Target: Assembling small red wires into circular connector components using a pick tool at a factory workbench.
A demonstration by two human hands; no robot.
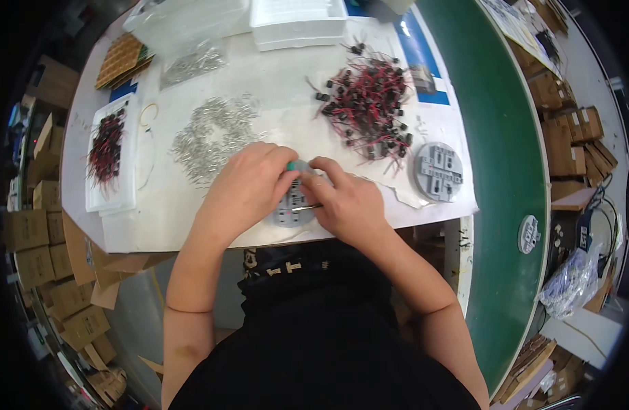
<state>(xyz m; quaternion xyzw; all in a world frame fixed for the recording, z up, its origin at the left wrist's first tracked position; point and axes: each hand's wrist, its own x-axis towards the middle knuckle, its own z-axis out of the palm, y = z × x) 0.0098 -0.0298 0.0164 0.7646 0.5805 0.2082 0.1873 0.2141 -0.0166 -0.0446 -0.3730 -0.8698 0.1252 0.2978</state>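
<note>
Head view: both hands crowd over a grey round fixture (287,217) at the near edge of the white tabletop (280,89).

Busy all around: a heap of small silvery parts (212,137) lies just beyond the left hand (249,178), a tangle of red-wired black components (369,102) sprawls past the right hand (352,205), a white tray (128,167) carries more at far left, and a second grey disc (439,172) sits near the right corner. The hands themselves block the fixture's far side. Left comes in palm down, thumb and forefinger pinched together on a small green piece (292,165); right curls inward, a slim metal bar (305,208) poking from its fingers, clamped or merely touching, I can't tell. The fixture's visible face shows dark rectangular markings or slots.
</note>
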